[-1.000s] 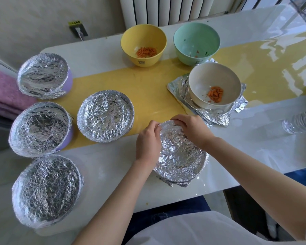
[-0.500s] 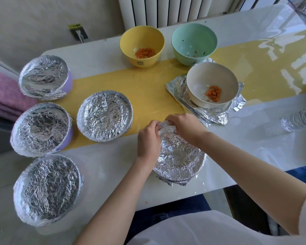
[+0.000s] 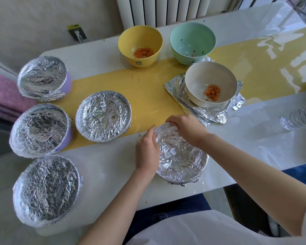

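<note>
right hand [image 3: 185,128] pinching foil [image 3: 180,156], bowl logo [image 3: 139,63] illegible

Bare tabletop [image 3: 102,167] (white) between foil-covered bowls [image 3: 103,116].

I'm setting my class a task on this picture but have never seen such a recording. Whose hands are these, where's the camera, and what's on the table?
No machine here: a person works with two bare hands. The single camera sits on that person's head, looking forward and down. The left hand and the right hand both have their grip on the far rim of a foil-covered bowl, fingers curled over the foil edge. On the table, four more covered bowls stand at the left. Beyond are a yellow bowl and a beige bowl holding orange bits, and a green bowl with only scraps. The beige bowl sits on a foil sheet.
</note>
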Demonstrator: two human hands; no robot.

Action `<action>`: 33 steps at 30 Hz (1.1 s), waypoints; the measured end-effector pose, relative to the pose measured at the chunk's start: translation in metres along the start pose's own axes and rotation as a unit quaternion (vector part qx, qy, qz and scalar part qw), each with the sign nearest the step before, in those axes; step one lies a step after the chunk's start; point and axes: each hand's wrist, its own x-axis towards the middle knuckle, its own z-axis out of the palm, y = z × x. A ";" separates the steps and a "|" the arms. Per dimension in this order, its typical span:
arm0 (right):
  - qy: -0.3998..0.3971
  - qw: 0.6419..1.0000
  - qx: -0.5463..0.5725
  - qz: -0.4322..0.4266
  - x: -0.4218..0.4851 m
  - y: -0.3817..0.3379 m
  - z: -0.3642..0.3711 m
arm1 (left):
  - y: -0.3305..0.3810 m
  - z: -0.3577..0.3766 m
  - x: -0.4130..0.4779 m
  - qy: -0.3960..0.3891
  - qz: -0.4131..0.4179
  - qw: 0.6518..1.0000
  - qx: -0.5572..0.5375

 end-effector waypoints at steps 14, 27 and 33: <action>-0.078 0.992 -0.087 -0.047 0.002 -0.016 -0.004 | 0.007 0.002 0.012 -0.016 0.041 0.997 0.057; -0.037 0.999 0.019 0.004 -0.005 -0.006 -0.009 | 0.004 0.002 -0.003 0.006 0.030 0.998 0.046; -0.047 0.998 0.049 0.003 -0.003 -0.006 -0.010 | 0.000 -0.002 -0.003 -0.008 -0.013 1.000 0.014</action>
